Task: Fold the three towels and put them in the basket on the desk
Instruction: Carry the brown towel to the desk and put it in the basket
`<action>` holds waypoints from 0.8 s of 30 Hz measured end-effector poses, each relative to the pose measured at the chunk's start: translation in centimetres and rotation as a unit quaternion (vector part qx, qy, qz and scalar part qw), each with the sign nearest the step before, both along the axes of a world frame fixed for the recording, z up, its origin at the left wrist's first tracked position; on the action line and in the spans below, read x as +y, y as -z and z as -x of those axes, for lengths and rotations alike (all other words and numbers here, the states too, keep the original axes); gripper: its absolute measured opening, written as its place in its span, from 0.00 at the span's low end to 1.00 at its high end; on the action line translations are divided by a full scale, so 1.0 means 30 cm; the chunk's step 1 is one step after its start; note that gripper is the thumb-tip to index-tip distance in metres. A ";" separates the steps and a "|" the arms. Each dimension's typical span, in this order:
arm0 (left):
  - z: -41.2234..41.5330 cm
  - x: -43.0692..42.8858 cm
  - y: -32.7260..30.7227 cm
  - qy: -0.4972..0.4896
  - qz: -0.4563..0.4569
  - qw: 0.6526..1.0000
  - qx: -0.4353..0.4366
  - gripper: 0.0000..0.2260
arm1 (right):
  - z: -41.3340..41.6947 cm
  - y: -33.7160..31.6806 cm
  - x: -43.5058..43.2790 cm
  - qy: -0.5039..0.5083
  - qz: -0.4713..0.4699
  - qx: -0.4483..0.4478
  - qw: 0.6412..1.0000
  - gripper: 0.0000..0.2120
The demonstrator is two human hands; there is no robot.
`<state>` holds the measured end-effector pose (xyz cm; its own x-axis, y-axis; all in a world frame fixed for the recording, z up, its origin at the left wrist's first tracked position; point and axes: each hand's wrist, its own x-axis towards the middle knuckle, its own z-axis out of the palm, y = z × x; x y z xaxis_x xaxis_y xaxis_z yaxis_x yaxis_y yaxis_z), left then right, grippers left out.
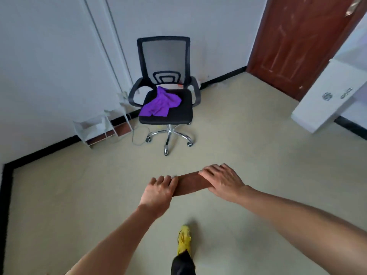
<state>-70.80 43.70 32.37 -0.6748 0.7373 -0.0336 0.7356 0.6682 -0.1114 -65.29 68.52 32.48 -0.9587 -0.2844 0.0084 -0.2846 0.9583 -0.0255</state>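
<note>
I hold a brown towel (pixel 189 184), folded into a narrow strip, in the air in front of me over the floor. My left hand (pixel 158 191) grips its left end with curled fingers. My right hand (pixel 222 179) grips its right end, fingers wrapped over the top edge. A purple towel (pixel 159 103) lies crumpled on the seat of a black office chair (pixel 164 62) further ahead by the wall. No basket and no third towel are in view.
A small white wire shelf (pixel 99 126) stands on the floor left of the chair, with a cable beside it. A brown door (pixel 294 42) is at the back right, a white cabinet (pixel 327 96) at the right edge. My yellow shoe (pixel 184 239) is below.
</note>
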 end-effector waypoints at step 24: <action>0.848 1.974 -0.203 0.355 0.003 0.934 0.040 0.28 | 0.325 -0.135 1.609 0.401 -0.041 0.086 0.911 0.20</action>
<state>-96.26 102.91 38.44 -0.0168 0.9998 -0.0093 0.9821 0.0148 -0.1878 -75.05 116.78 36.52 -0.8446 0.5013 0.1881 0.5158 0.8560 0.0345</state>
